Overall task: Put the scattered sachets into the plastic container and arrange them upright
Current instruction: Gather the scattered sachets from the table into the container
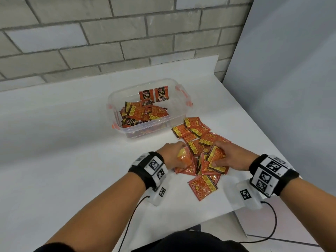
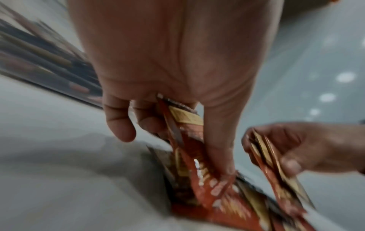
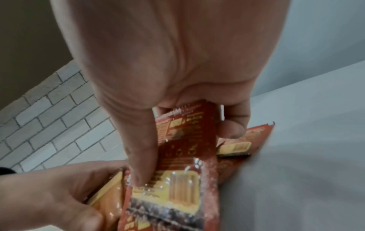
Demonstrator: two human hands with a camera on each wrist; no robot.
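Observation:
Several red and yellow sachets [image 1: 197, 132] lie scattered on the white table right of a clear plastic container [image 1: 116, 96]. Inside it lies a loose heap of sachets [image 1: 143, 112], with two standing upright [image 1: 154, 94] against the far wall. My left hand [image 1: 172, 154] grips a bunch of sachets [image 2: 189, 150] between thumb and fingers at the pile's left side. My right hand [image 1: 227, 157] grips another bunch of sachets [image 3: 183, 140], with the thumb pressed on the top one. Both hands sit low over the pile, close together.
The white table [image 1: 63, 142] meets a grey brick wall [image 1: 109, 33] at the back and a pale panel [image 1: 291, 88] on the right. One sachet [image 1: 201, 186] lies alone near the front. The table's front right edge [image 1: 241, 226] runs just behind my right wrist.

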